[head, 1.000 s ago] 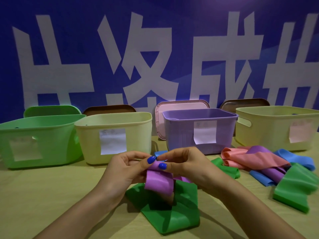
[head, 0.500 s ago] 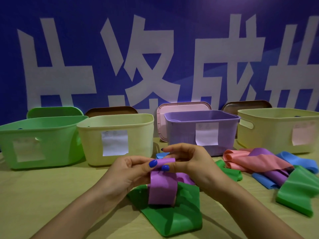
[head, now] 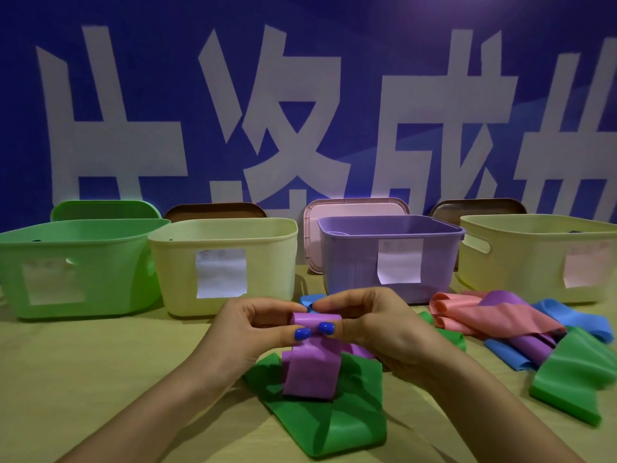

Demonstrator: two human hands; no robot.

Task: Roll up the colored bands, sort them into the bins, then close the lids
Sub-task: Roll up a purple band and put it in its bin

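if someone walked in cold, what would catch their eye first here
Dead centre, the left hand and right hand pinch a half-rolled purple rubber band, its tail draped over a wide green rubber band on the table. Behind them runs a row of four open plastic bins, the lilac plastic bin nearest the hands. At right lies a loose heap of pink, blue, purple and green bands, unrolled.

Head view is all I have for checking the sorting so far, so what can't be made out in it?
- Bin contents: the near walls of the green bin, both yellow bins and the purple bin hide their insides.
- White labels: writing too blurred to read.
- Purple band: how far its top is rolled, hidden by the left hand and right hand.
- Lids behind the bins: lower parts hidden.
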